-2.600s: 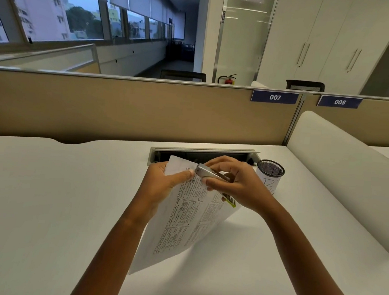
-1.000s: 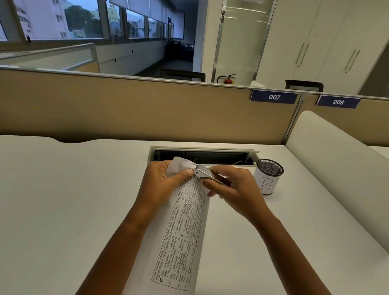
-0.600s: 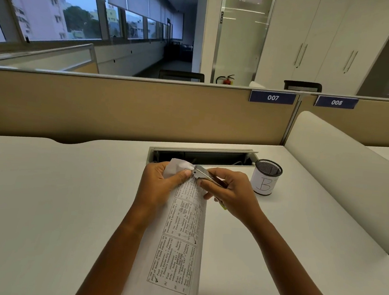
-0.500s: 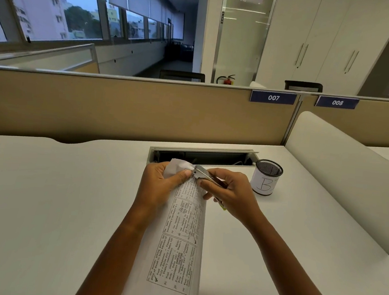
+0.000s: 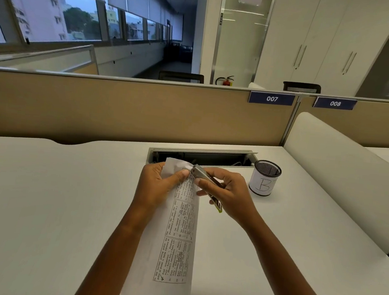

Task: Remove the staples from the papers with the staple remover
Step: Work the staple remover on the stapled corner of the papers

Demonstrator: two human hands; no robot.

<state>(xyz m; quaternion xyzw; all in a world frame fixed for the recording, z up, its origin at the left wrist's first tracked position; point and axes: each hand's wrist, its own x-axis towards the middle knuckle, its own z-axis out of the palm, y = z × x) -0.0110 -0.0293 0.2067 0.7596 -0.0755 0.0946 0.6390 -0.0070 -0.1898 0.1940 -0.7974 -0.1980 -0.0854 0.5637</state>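
A stapled set of printed papers (image 5: 176,243) is held up over the white desk (image 5: 44,205), folded lengthwise, its lower end near the front edge. My left hand (image 5: 155,186) pinches the papers' top corner, thumb on the printed side. My right hand (image 5: 227,191) grips a metal staple remover (image 5: 204,175) with a yellow-green end. The tool's tip sits on the top corner, right beside my left thumb. The staple itself is too small to make out.
A black mesh cup (image 5: 265,181) wrapped in white paper marked "B" stands to the right of my hands. An open cable tray (image 5: 202,156) is sunk into the desk just behind them. A beige partition (image 5: 122,109) closes the back; a white divider (image 5: 340,172) runs along the right.
The papers have swung from a slant to hanging straight toward me and folded narrower. Both hands have stayed at the top corner, with the tool's tip still on it.
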